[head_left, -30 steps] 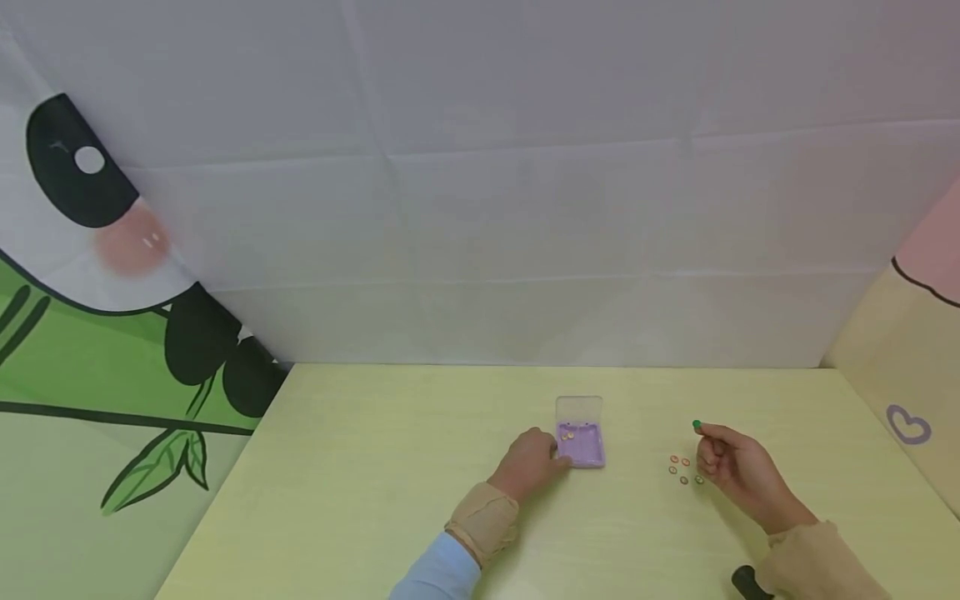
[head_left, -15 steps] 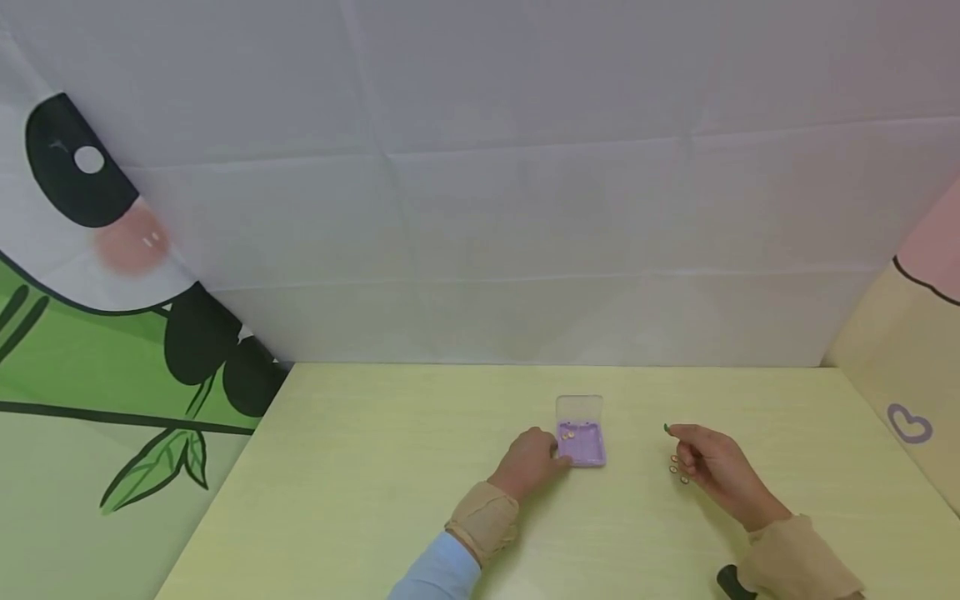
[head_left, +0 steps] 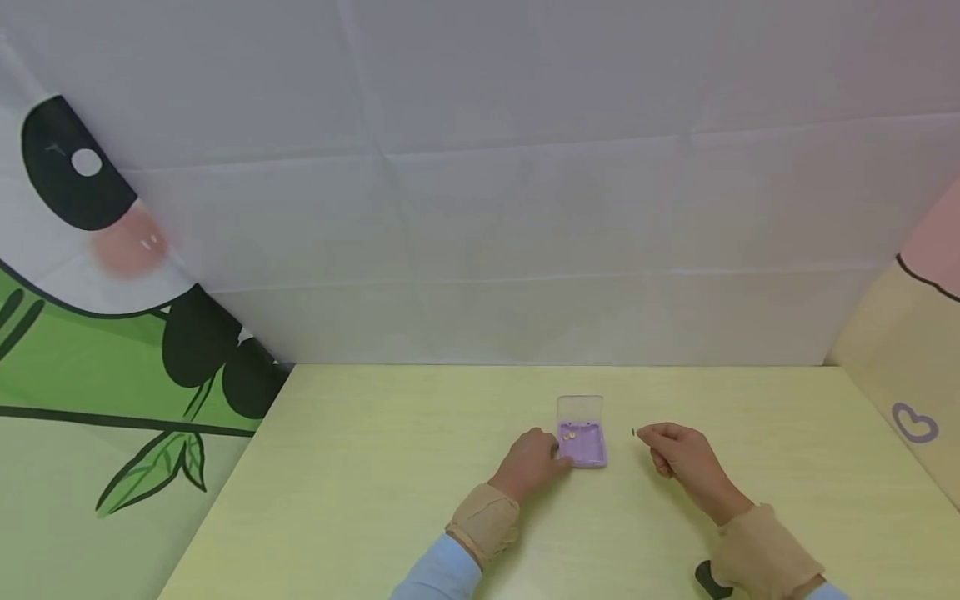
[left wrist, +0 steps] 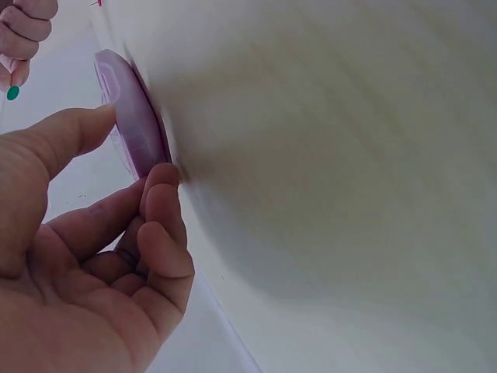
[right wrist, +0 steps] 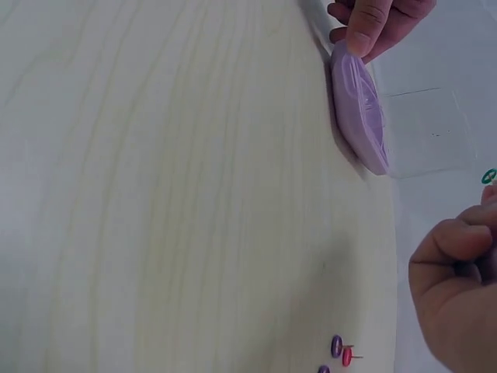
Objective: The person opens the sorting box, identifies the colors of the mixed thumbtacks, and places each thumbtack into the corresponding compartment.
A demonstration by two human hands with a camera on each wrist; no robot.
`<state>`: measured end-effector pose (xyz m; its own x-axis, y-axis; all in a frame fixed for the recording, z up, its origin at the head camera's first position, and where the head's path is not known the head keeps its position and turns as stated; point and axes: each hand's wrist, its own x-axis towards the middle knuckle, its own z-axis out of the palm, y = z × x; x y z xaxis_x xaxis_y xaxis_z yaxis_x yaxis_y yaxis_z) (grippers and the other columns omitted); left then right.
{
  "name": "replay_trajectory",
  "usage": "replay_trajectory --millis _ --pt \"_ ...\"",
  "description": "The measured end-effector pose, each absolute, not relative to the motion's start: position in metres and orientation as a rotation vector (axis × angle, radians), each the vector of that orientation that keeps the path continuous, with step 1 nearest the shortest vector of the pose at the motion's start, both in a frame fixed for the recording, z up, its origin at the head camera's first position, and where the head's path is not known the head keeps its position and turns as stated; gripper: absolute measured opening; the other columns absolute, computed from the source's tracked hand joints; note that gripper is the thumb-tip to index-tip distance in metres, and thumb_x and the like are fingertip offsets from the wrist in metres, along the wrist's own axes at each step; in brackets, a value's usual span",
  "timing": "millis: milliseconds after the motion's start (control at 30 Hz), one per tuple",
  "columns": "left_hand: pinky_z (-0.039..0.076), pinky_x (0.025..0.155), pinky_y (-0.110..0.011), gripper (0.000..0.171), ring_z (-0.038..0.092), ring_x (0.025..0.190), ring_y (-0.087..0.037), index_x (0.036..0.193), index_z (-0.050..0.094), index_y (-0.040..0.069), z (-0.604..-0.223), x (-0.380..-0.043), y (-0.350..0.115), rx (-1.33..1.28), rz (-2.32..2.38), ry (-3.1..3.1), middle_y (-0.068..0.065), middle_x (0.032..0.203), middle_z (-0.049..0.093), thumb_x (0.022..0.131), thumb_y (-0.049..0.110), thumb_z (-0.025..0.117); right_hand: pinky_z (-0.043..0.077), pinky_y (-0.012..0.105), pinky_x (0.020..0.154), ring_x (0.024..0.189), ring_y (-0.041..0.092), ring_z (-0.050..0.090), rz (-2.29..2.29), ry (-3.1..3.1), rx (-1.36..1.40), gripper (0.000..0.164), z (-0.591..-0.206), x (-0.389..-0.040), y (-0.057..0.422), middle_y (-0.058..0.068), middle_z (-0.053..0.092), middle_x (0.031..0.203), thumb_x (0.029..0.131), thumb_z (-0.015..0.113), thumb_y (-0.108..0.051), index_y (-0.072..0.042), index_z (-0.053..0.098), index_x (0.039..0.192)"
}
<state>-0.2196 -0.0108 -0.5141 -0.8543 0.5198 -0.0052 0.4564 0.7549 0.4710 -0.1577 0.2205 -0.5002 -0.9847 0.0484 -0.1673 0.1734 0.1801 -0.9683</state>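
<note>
My left hand (head_left: 528, 463) holds the left side of a small purple plastic box (head_left: 592, 446), thumb at its near edge. The box's clear lid (right wrist: 431, 132) stands open at the back, and a few yellowish pieces (head_left: 568, 436) lie in its left part. Just right of the box, above the table, my right hand (head_left: 690, 465) pinches a green-headed thumbtack (right wrist: 489, 176) between thumb and forefinger. In the right wrist view, a red thumbtack (right wrist: 347, 357) and purple thumbtacks (right wrist: 336, 346) lie on the table; in the head view my right hand hides them.
The pale wooden table (head_left: 360, 467) runs back to a white cloth backdrop (head_left: 480, 208). A printed cartoon panel (head_left: 90, 333) stands at the left, another with a heart at the right. A black object (head_left: 711, 580) sits at my right wrist.
My right hand has moved left toward the box with the green thumbtack, passing over the loose thumbtacks and covering them in the head view. My left hand and the box have stayed put.
</note>
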Motion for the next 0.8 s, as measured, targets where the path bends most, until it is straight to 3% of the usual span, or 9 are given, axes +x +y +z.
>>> replay_trajectory --millis 267,500,800 --pt "0.032 0.053 -0.025 0.028 0.035 0.059 -0.012 0.069 0.064 -0.001 -0.512 -0.218 -0.011 0.787 0.705 2.822 0.001 0.061 0.040 0.084 0.024 0.068 0.039 0.022 0.053 0.052 0.007 0.040 -1.894 2.380 0.230 0.043 -0.500 -0.161 0.211 -0.010 0.043 0.054 0.094 0.058 -0.026 0.014 0.057 0.109" --pt "0.026 0.051 -0.023 0.032 0.031 0.058 -0.010 0.061 0.054 0.006 -0.512 -0.218 -0.010 0.796 0.668 2.853 0.003 0.059 0.033 0.083 0.025 0.067 0.039 0.025 0.055 0.050 0.008 0.038 -1.869 2.388 0.247 0.043 -0.504 -0.164 0.204 -0.009 0.041 0.052 0.093 0.060 -0.025 0.014 0.058 0.109" --pt "0.029 0.052 -0.025 0.030 0.033 0.058 -0.011 0.065 0.059 0.002 -0.512 -0.217 -0.010 0.803 0.688 2.837 0.002 0.060 0.036 0.084 0.024 0.068 0.038 0.025 0.055 0.050 0.008 0.039 -1.807 2.416 0.275 0.036 -0.502 -0.168 0.192 -0.009 0.040 0.052 0.094 0.058 -0.021 0.013 0.059 0.106"
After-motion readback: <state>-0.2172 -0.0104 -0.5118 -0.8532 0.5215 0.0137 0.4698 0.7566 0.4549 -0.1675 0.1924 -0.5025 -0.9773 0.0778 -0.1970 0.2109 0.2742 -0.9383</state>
